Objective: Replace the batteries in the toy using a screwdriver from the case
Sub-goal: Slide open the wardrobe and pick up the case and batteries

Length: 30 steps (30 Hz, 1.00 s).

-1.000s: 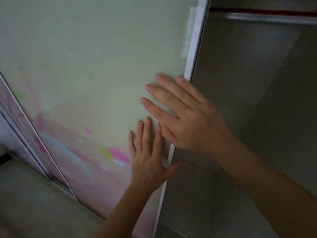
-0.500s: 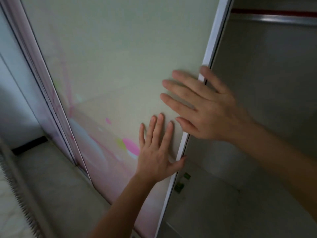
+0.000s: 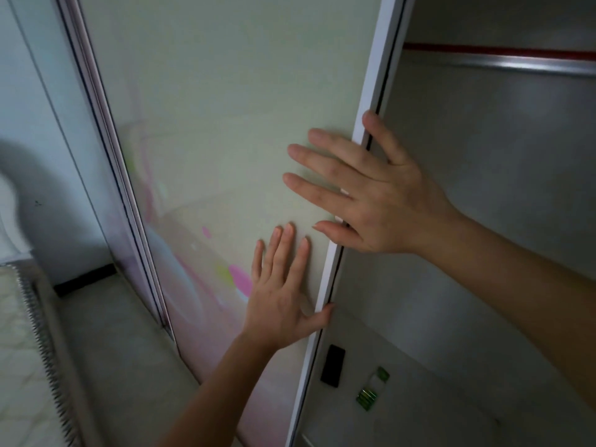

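Both hands lay flat against a pale, glossy sliding wardrobe door [image 3: 225,124] printed with faint pink and yellow-green shapes low down. The left hand [image 3: 283,295] pressed the panel with its grip wide, fingers spread upward and the thumb hooked round the door's white frame edge [image 3: 361,150]. The right hand [image 3: 380,195], higher up, also had a wide grip holding nothing, its palm across the frame edge, most fingers on the panel and one finger on the far side of the frame. Inside the opened grey wardrobe, on the shelf [image 3: 419,398] below the hands, lay a small flat black rectangular object [image 3: 332,365] and, just to its right, green cylindrical batteries [image 3: 367,396] in clear packaging. A silver hanging rail [image 3: 516,64] ran across the top. A quilted mattress edge [image 3: 19,350] showed at lower left.
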Motion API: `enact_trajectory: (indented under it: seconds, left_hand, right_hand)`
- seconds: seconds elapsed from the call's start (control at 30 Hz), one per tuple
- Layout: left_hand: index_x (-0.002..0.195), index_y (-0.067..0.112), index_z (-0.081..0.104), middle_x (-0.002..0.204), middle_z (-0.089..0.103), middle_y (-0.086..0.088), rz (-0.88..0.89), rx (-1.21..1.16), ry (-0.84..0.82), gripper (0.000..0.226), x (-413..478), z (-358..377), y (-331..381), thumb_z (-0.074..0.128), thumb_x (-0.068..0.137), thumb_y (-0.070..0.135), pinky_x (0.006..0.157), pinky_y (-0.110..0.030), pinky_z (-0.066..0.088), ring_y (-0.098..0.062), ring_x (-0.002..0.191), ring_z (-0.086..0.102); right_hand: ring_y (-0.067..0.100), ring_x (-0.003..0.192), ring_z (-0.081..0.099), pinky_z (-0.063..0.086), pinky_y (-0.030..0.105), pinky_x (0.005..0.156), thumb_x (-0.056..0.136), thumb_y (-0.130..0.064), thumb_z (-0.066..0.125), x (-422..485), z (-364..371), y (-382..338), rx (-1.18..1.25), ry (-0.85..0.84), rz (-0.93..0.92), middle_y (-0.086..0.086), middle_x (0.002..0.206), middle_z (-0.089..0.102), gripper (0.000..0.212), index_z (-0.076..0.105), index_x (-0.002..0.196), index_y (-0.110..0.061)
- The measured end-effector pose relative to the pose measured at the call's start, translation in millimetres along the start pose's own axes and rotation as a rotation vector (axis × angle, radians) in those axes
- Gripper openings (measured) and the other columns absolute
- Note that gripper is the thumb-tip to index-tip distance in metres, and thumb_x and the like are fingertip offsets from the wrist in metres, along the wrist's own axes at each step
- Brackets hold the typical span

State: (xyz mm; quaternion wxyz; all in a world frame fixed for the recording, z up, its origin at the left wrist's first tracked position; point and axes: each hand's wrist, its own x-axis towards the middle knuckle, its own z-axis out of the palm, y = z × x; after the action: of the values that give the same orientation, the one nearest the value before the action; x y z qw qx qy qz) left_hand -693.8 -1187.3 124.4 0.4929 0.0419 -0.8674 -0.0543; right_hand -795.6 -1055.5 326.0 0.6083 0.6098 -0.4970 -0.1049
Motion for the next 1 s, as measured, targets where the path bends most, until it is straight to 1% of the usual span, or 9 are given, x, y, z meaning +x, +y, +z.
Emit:
enact_trajectory:
  seconds: [0.07, 0.3, 0.37, 0.43, 0.53, 0.6, 0.77, 0.87, 1.0]
  left_hand:
    - [0.159, 0.016, 0.000, 0.165, 0.005, -0.015, -0.011, 0.006, 0.001, 0.109, 4, -1, -19, 0.060, 0.082, 0.064, 0.115, -0.067, 0.022, -0.039, 0.152, 0.010]
    - [0.156, 0.008, 0.012, 0.163, 0.014, -0.025, -0.073, 0.022, -0.019, 0.106, 15, -10, -75, 0.071, 0.081, 0.052, 0.115, -0.063, 0.026, -0.041, 0.152, 0.012]
    - [0.156, 0.006, 0.013, 0.163, 0.012, -0.025, -0.092, 0.021, -0.018, 0.100, 19, -15, -83, 0.070, 0.085, 0.048, 0.117, -0.061, 0.025, -0.039, 0.152, 0.011]
    - [0.155, 0.005, 0.014, 0.164, 0.010, -0.024, -0.111, 0.024, -0.004, 0.092, 26, -18, -87, 0.064, 0.090, 0.046, 0.119, -0.058, 0.023, -0.038, 0.153, 0.009]
    - [0.154, -0.001, 0.015, 0.163, 0.009, -0.026, -0.151, 0.063, -0.002, 0.090, 37, -13, -96, 0.061, 0.093, 0.047, 0.122, -0.055, 0.020, -0.039, 0.153, 0.007]
    - [0.155, 0.000, 0.012, 0.163, 0.008, -0.026, -0.171, 0.084, -0.005, 0.090, 40, -9, -107, 0.060, 0.095, 0.046, 0.122, -0.055, 0.020, -0.039, 0.153, 0.007]
    - [0.154, 0.001, 0.004, 0.162, 0.009, -0.029, -0.159, 0.087, 0.004, 0.086, 39, -5, -126, 0.053, 0.099, 0.045, 0.120, -0.059, 0.022, -0.042, 0.152, 0.007]
    - [0.156, 0.004, -0.002, 0.163, 0.005, -0.027, -0.163, 0.096, 0.009, 0.088, 40, -3, -133, 0.051, 0.099, 0.045, 0.120, -0.059, 0.022, -0.041, 0.153, 0.005]
    - [0.157, 0.009, -0.008, 0.164, 0.000, -0.024, -0.166, 0.094, -0.002, 0.091, 43, -4, -146, 0.051, 0.098, 0.045, 0.122, -0.056, 0.017, -0.038, 0.153, 0.001]
  right_hand:
    - [0.029, 0.144, 0.039, 0.014, 0.057, 0.118, 0.102, -0.051, 0.040, 14, 14, -2, 0.001, 0.000, -0.015, 0.011, 0.153, 0.045, 0.057, 0.051, 0.145, -0.016]
    - [0.029, 0.148, 0.031, 0.014, 0.057, 0.119, 0.104, -0.052, 0.036, 59, 60, -11, 0.027, -0.020, -0.043, 0.012, 0.158, 0.037, 0.060, 0.043, 0.150, -0.015]
    - [0.029, 0.149, 0.028, 0.014, 0.057, 0.120, 0.104, -0.052, 0.034, 66, 72, -15, 0.037, -0.030, -0.044, 0.012, 0.159, 0.034, 0.060, 0.040, 0.151, -0.016]
    - [0.028, 0.150, 0.025, 0.016, 0.058, 0.121, 0.105, -0.052, 0.034, 72, 84, -20, 0.065, -0.032, -0.043, 0.011, 0.160, 0.032, 0.059, 0.039, 0.152, -0.017]
    - [0.028, 0.150, 0.026, 0.019, 0.058, 0.120, 0.105, -0.052, 0.035, 82, 101, -25, 0.098, 0.001, -0.049, 0.010, 0.160, 0.032, 0.059, 0.038, 0.153, -0.017]
    - [0.028, 0.150, 0.027, 0.019, 0.058, 0.119, 0.104, -0.052, 0.037, 89, 113, -26, 0.111, 0.034, -0.054, 0.010, 0.160, 0.033, 0.060, 0.037, 0.153, -0.018]
    - [0.026, 0.149, 0.027, 0.016, 0.057, 0.119, 0.103, -0.051, 0.040, 103, 136, -32, 0.167, 0.125, -0.053, 0.008, 0.160, 0.033, 0.060, 0.037, 0.153, -0.019]
    - [0.026, 0.150, 0.026, 0.012, 0.056, 0.120, 0.102, -0.052, 0.040, 108, 147, -33, 0.170, 0.148, -0.056, 0.007, 0.161, 0.031, 0.061, 0.035, 0.154, -0.021]
    - [0.025, 0.149, 0.026, 0.010, 0.055, 0.121, 0.102, -0.050, 0.040, 118, 158, -36, 0.190, 0.176, -0.049, 0.006, 0.160, 0.032, 0.060, 0.037, 0.154, -0.021]
